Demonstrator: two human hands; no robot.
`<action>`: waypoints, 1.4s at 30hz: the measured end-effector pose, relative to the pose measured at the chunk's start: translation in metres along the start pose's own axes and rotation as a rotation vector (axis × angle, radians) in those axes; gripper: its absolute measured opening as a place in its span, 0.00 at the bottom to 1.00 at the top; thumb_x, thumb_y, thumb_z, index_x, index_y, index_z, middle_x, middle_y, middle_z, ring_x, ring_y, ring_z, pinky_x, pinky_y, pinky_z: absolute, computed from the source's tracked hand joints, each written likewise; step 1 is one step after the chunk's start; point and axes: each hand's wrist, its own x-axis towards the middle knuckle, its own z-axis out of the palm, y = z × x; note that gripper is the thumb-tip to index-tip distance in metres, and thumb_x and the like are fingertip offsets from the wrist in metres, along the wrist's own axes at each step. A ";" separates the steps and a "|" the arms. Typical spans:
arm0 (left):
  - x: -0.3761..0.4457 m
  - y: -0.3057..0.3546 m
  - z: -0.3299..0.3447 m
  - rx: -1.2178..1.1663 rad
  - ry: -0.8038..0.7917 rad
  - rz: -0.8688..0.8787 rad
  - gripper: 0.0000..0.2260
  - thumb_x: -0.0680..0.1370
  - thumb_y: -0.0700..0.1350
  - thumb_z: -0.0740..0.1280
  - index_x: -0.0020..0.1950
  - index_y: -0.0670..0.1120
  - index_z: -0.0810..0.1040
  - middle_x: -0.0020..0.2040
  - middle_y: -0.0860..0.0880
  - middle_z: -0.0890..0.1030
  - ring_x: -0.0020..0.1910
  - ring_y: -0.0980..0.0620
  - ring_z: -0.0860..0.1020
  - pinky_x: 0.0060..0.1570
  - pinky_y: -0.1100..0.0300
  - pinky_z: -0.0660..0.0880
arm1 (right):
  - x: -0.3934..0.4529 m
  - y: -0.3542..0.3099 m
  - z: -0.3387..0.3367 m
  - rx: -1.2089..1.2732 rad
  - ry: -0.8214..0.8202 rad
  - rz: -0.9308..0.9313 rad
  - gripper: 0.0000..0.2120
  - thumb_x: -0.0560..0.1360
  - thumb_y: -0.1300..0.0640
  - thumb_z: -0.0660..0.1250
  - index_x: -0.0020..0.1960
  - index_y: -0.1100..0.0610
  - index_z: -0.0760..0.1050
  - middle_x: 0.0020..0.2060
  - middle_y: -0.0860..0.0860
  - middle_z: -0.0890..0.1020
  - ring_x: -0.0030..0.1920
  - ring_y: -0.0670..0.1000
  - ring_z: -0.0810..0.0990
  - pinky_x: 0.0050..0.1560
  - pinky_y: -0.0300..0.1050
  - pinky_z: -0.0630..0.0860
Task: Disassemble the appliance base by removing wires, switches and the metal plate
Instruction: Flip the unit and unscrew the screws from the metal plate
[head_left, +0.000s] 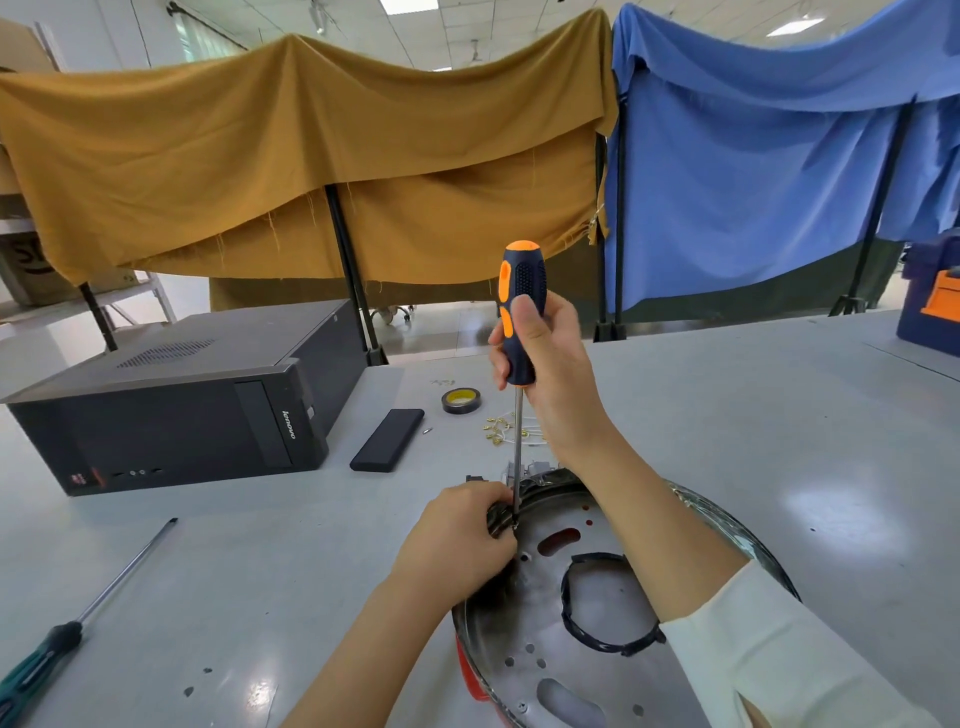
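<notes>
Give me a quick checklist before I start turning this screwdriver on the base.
1. Right hand grips the orange and black screwdriver handle: ok.
2. Shaft stands upright over the metal plate: ok.
3. Tip seated in a screw head at the plate's inner rim: cannot tell, the left hand hides part of it.
4. Left hand steadies the base at its rim beside the tip: ok.
5. Left fingers clear of the tip: not ok, they sit right against the shaft.
6. Spare teal screwdriver lies apart on the table: ok.
</notes>
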 end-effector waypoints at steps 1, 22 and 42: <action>0.000 0.001 0.000 0.015 -0.002 0.006 0.14 0.70 0.45 0.64 0.54 0.56 0.78 0.48 0.58 0.79 0.47 0.58 0.76 0.44 0.67 0.73 | 0.000 0.000 0.000 -0.018 0.023 0.002 0.16 0.77 0.53 0.63 0.59 0.56 0.61 0.36 0.50 0.74 0.31 0.47 0.70 0.34 0.41 0.71; 0.007 0.005 -0.001 0.092 -0.056 0.022 0.11 0.72 0.47 0.67 0.53 0.52 0.78 0.47 0.54 0.80 0.45 0.55 0.76 0.45 0.64 0.74 | 0.003 0.006 -0.004 0.002 -0.034 0.006 0.10 0.78 0.50 0.58 0.57 0.51 0.70 0.41 0.52 0.75 0.35 0.48 0.72 0.34 0.40 0.73; 0.011 0.008 0.000 0.196 -0.088 0.019 0.10 0.75 0.48 0.65 0.54 0.48 0.79 0.49 0.50 0.80 0.48 0.51 0.77 0.49 0.57 0.76 | 0.006 0.012 -0.008 0.057 0.044 0.043 0.16 0.72 0.52 0.69 0.53 0.56 0.66 0.36 0.49 0.77 0.32 0.48 0.72 0.29 0.41 0.71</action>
